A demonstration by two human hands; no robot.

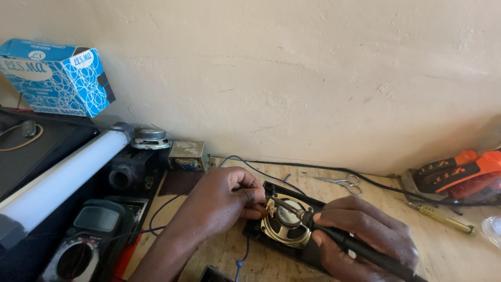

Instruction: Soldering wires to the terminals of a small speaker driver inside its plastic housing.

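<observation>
Gripping a soldering iron (360,249) in right hand (365,232), left hand (224,201) pinching wire (255,185) at speaker (284,223)

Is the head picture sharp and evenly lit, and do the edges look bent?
In the head view, the light is soft and even on the wall, with no hard shadows; the speaker and both hands are fairly sharp; the white tube is bright and nearly washed out; the bench edge curves, showing wide-lens distortion; the right hand hides part of the soldering iron.
</observation>
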